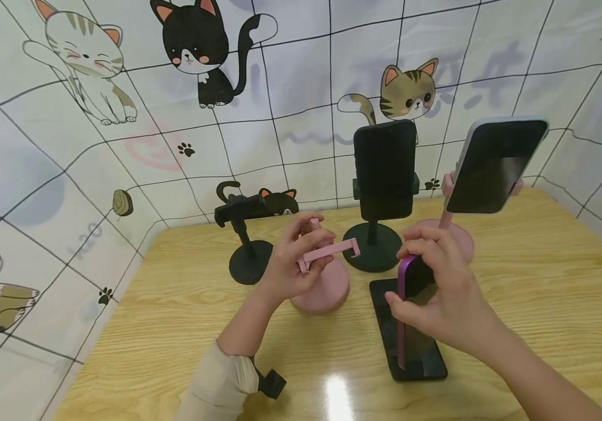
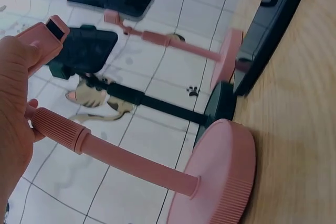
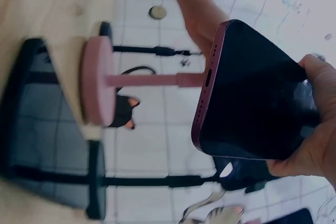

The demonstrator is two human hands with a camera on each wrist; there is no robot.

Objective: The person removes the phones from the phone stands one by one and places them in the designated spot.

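My left hand [image 1: 286, 260] grips the head of a pink phone stand [image 1: 327, 289], fingers and thumb around its holder, whose hooked end juts to the right. In the left wrist view the stand's ribbed collar and post [image 2: 131, 167] run down to a round base on the table. My right hand [image 1: 453, 295] holds a phone with a purple-pink metal edge [image 3: 257, 98] by its sides, thumb on one side and fingers on the other. That phone is raised above a black phone [image 1: 422, 356] lying flat on the table, its lower edge toward the pink stand.
Behind stand a low black phone stand [image 1: 248, 248] without a phone, a dark green stand [image 1: 372, 257] holding a black phone [image 1: 385, 169], and another pink stand [image 1: 461, 237] with a pale-edged phone [image 1: 492, 169]. A cat-print cloth [image 1: 301, 88] hangs at the table's back.
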